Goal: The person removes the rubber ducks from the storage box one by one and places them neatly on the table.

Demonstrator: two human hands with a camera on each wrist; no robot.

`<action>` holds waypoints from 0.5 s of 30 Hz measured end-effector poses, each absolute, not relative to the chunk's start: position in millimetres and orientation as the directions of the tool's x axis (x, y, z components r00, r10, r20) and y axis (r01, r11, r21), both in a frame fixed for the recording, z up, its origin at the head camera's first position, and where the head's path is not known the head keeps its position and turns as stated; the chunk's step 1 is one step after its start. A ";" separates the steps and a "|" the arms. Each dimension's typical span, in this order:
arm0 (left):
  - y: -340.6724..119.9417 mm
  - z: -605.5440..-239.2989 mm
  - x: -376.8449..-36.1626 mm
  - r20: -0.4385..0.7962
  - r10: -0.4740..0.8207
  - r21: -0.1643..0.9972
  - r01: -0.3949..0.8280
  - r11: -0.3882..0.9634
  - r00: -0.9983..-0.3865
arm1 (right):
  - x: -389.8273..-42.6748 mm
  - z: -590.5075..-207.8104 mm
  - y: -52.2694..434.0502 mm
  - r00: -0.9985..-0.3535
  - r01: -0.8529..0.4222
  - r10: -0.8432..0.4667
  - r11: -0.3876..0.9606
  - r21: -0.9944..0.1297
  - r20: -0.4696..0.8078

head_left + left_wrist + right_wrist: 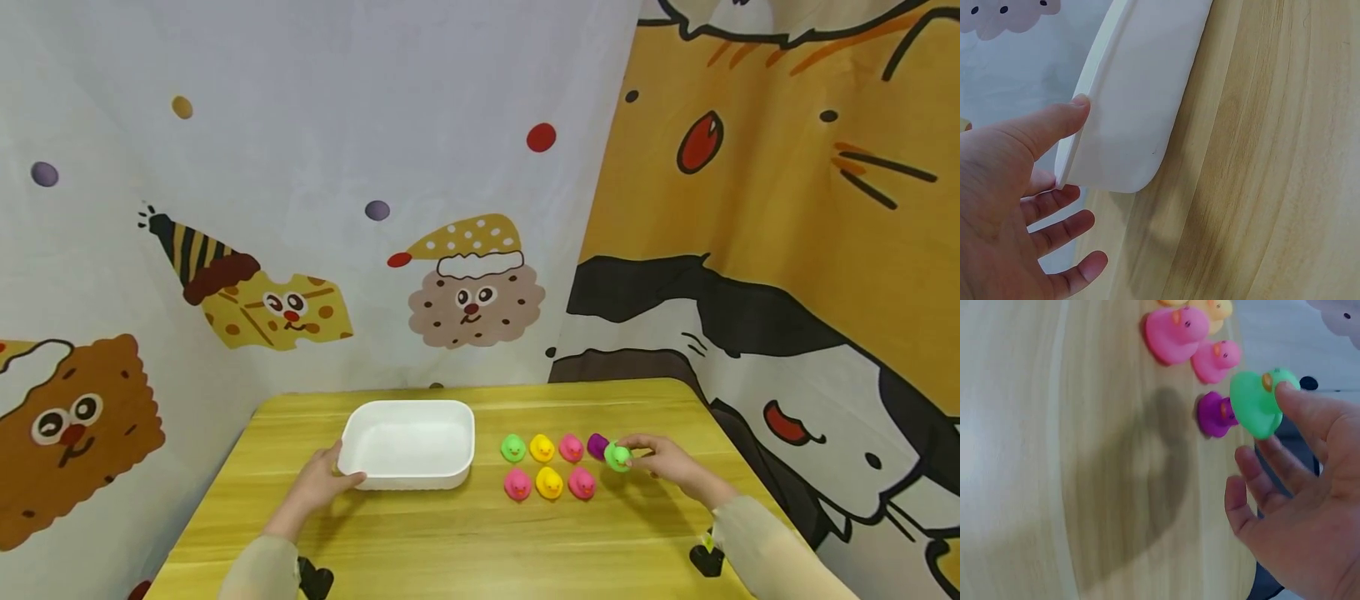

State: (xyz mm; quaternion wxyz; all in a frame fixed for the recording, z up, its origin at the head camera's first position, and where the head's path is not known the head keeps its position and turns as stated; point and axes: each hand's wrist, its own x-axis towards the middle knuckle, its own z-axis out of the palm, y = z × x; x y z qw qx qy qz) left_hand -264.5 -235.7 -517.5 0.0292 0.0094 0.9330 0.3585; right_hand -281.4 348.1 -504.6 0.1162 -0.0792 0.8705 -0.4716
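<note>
My right hand (pixel 666 461) pinches a green rubber duck (pixel 1257 403) between thumb and fingers, lifted off the table. Just behind it, partly covered in the head view, stands a purple duck (pixel 1213 415). Left of these are two short rows of ducks: green (pixel 513 448), yellow (pixel 542 448) and pink (pixel 571 447) at the back, pink (pixel 517 484), yellow (pixel 549 482) and pink (pixel 582 483) in front. My left hand (pixel 321 482) holds the near left corner of a white plastic tub (pixel 408 482), thumb on its rim; its other fingers spread below the rim.
The wooden table (pixel 480 542) has rounded far corners. Behind it hangs a pale cloth (pixel 450 100) printed with cartoon snacks; at the right is a cloth with large cartoon animals (pixel 795 275). Inside the tub only its white floor shows.
</note>
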 end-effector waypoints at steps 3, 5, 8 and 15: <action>-236.4 -517.0 -264.4 -0.053 0.037 0.667 -0.008 0.745 -0.998 | -281.0 -507.8 351.4 -0.946 -0.061 -0.300 0.541 -0.839 -0.125; -236.3 -516.9 -264.4 -0.056 0.036 0.669 -0.010 0.743 -0.998 | -281.2 -510.3 354.2 -0.931 -0.083 -0.344 0.535 -0.841 -0.126; -236.1 -517.4 -264.7 -0.057 0.035 0.675 -0.012 0.737 -0.998 | -282.8 -515.2 358.4 -0.900 -0.094 -0.409 0.519 -0.850 -0.150; -235.4 -517.7 -264.4 -0.051 0.036 0.679 -0.009 0.734 -0.998 | -290.0 -528.4 362.8 -0.843 -0.041 -0.481 0.505 -0.862 -0.242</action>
